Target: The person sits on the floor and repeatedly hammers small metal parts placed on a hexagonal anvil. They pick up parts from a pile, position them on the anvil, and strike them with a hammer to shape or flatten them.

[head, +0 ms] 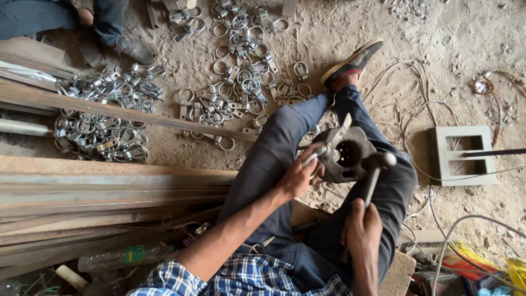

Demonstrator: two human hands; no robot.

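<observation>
Grey, round-holed metal block (348, 154)

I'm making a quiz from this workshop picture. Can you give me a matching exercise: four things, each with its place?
Things:
1. hammer
2. round metal block
3. pile of shiny metal clamps
4. grey rectangular frame

Places:
A. on the ground, far right
B. in the right hand
C. on the person's lap
D. on the ground, upper left

Pairs: 1-B, 2-C, 3-D, 4-A

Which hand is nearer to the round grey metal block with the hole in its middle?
Left. The left hand holds a flat metal piece against the round grey metal block; the right hand sits lower, gripping the hammer by its handle.
</observation>
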